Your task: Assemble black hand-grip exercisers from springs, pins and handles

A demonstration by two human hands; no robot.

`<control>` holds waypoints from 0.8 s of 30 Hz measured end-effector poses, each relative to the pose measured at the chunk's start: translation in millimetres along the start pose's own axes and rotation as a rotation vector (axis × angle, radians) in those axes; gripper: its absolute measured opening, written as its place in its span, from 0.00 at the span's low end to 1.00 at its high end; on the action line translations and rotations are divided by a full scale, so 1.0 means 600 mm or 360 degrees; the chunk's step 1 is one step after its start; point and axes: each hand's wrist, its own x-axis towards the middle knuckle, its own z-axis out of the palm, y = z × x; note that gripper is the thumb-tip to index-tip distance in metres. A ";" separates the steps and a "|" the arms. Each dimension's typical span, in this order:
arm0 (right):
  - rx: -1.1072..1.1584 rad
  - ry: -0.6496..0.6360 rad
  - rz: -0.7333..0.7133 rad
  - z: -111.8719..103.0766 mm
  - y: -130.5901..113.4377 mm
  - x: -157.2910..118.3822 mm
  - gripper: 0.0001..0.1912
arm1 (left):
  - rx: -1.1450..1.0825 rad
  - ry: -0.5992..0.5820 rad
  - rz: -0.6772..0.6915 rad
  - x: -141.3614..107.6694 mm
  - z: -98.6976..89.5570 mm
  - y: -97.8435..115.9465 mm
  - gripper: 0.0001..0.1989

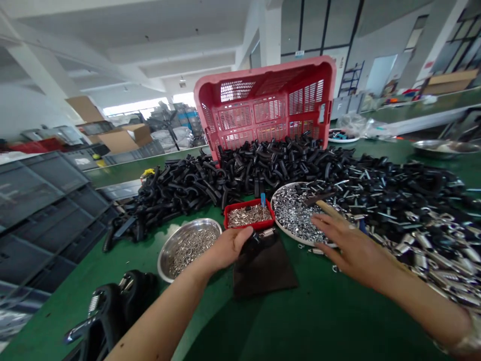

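My left hand (224, 248) is closed around a black plastic part (254, 241) with a metal spring at its right end, above a dark square pad (265, 276). Most of that part is hidden by my fingers. With fingers stretched and thumb apart, my right hand (353, 248) hovers at the white plate of small metal pieces (291, 215). A hammer (332, 210) with a wooden handle lies across the plate, just past my right fingertips. Between the hands, farther back, stands a red tray (248, 225) of small pins with a blue-handled tool (263, 203) in it.
A metal bowl (165, 250) of small rings sits left. Several black assemblies with springs (108, 311) lie front left. Black handles (195, 183) are heaped before a tipped pink crate (255, 113). Metal spring parts (443, 255) pile up right. Grey crates (33, 215) stand left.
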 end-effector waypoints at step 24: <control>0.0424 -0.0525 0.0184 0.134 -0.073 0.132 0.05 | 0.0665 0.0591 -0.0237 0.012 0.084 -0.075 0.20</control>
